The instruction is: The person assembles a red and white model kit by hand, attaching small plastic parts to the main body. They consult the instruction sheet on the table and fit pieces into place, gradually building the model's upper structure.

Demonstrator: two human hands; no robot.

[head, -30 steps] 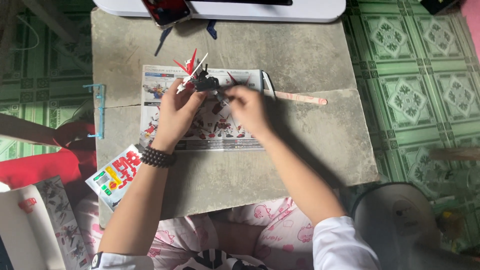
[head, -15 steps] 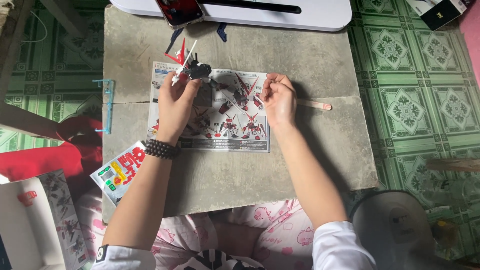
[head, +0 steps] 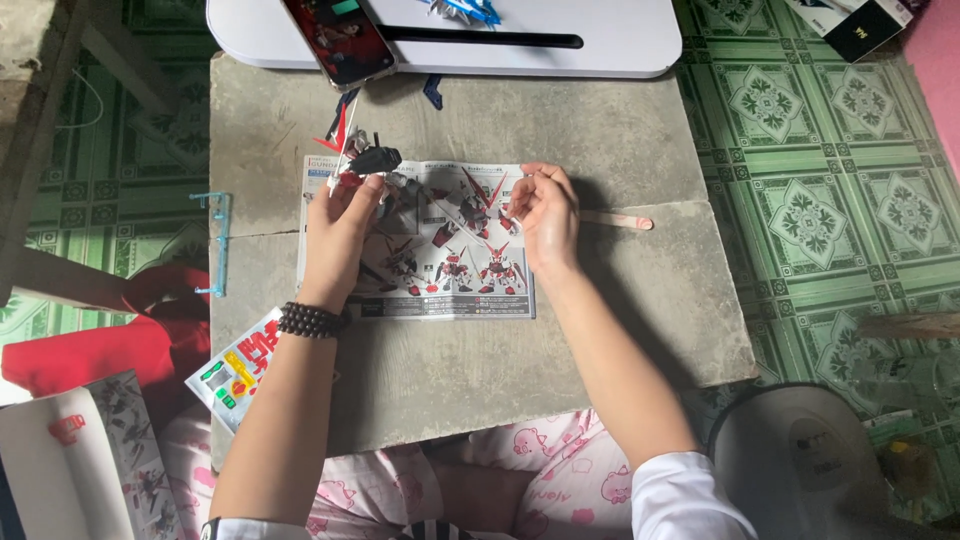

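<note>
Red, white and black plastic model figure pinched in left hand fingers, upper left of centre, long axis slanting up-left above printed colour instruction sheet on grey stone surface. Right hand right of centre, well apart from figure, fingers curled narrow, possibly nipping something tiny; cannot tell. Pale wooden stick just beside right hand.

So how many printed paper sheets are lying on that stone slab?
2: the instruction sheet spread under both hands mid-slab, and a smaller colourful sheet hanging over the slab's left edge by the left forearm. More may be hidden.
</note>
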